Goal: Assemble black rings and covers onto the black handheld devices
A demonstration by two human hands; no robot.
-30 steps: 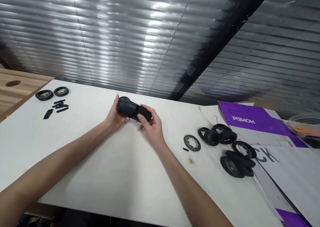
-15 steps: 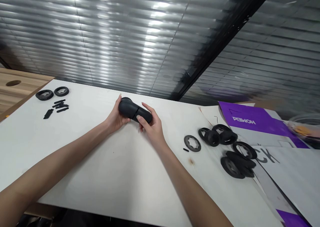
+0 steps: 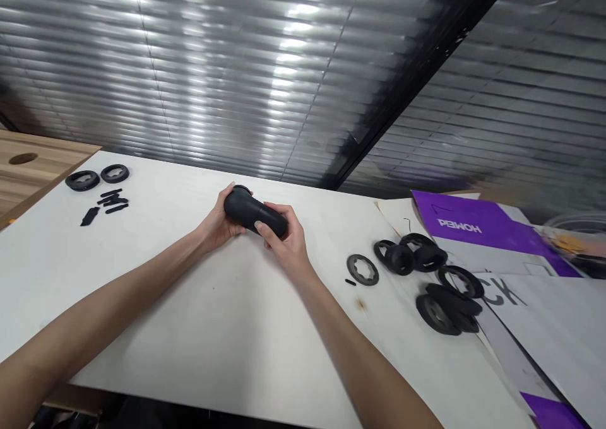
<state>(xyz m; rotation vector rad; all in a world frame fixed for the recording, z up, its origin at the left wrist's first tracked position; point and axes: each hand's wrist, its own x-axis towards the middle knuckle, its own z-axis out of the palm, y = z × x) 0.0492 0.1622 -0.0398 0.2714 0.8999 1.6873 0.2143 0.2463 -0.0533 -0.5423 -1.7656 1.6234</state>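
Note:
Both hands hold a black rubbery capsule-shaped body above the white board, and it looks made of two halves. My left hand cups the rounded end on the left. My right hand wraps the other half, its thumb lying near the seam. To the left lie two black toothed rings and several thin black strips. To the right sit a single toothed ring, a small black pin and a heap of black rings and parts.
A light wood table with a round hole meets the board at the left. Purple-and-grey printed cardboard lies at the right, beyond the heap. A clear container stands at the far right. Behind the board is a slatted metal-looking blind.
The capsule's two halves have come together in my hands. The gap and bend at the middle have closed, so the body now lies straighter. My hands have moved slightly closer.

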